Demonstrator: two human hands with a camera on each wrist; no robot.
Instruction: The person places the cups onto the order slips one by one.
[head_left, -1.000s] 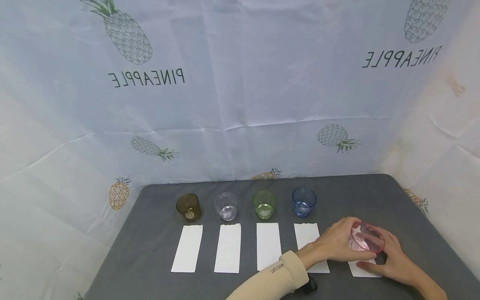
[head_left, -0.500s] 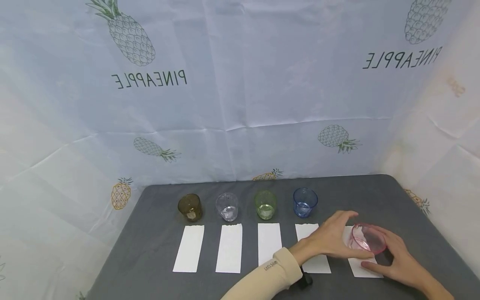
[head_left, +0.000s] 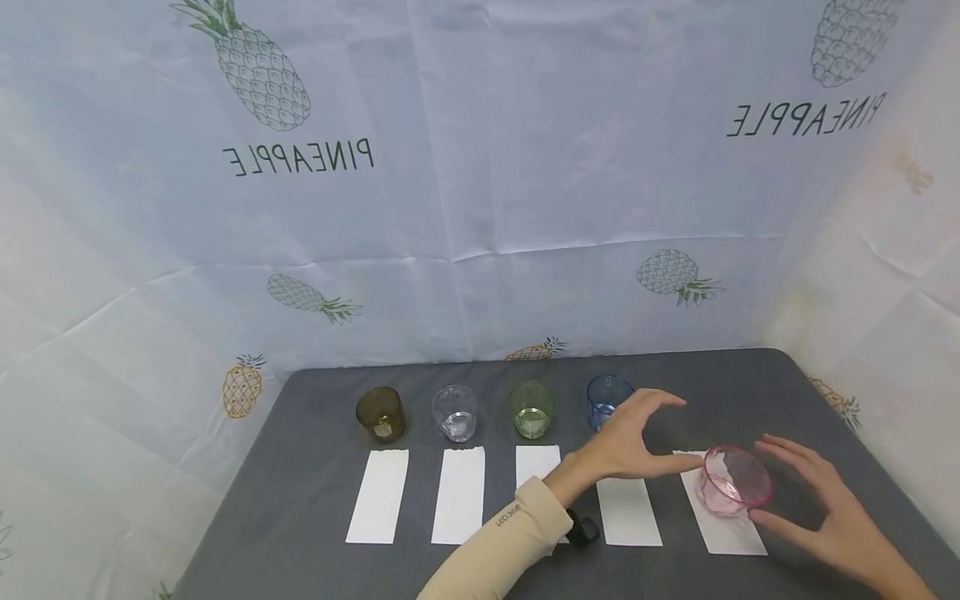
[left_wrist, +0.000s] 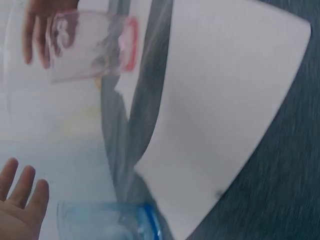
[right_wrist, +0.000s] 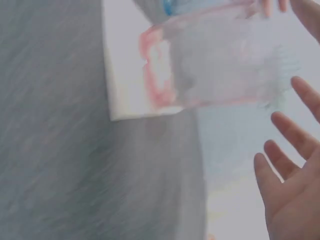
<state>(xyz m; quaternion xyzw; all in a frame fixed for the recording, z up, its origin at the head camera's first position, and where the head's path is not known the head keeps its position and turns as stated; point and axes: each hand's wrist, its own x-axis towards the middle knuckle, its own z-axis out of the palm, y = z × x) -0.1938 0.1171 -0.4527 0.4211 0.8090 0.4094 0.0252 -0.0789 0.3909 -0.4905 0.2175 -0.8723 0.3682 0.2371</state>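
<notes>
A pink glass point(head_left: 737, 485) stands upright on the rightmost white paper strip point(head_left: 735, 537). To its left is my left hand point(head_left: 628, 440), thumb pointing toward the glass and fingers spread, holding nothing; its thumb tip lies close to the rim, and I cannot tell if it touches. My right hand point(head_left: 825, 510) is at the glass's right side, fingers apart and loosely bent, with nothing held. In the right wrist view, those fingers point(right_wrist: 282, 162) are clear of the pink glass point(right_wrist: 215, 60). Partly behind my left hand is a blue glass point(head_left: 606, 400), also visible in the left wrist view.
A brown glass point(head_left: 380, 414), a clear glass point(head_left: 455, 412) and a green glass point(head_left: 532, 410) line the back of the grey table point(head_left: 300, 500). White paper strips point(head_left: 377, 497) lie in front of them. A patterned curtain point(head_left: 465, 167) hangs behind the table.
Both hands have let go of the pink glass and drawn apart, the left one toward the blue glass and the right one outward. The pink glass stays on its strip.
</notes>
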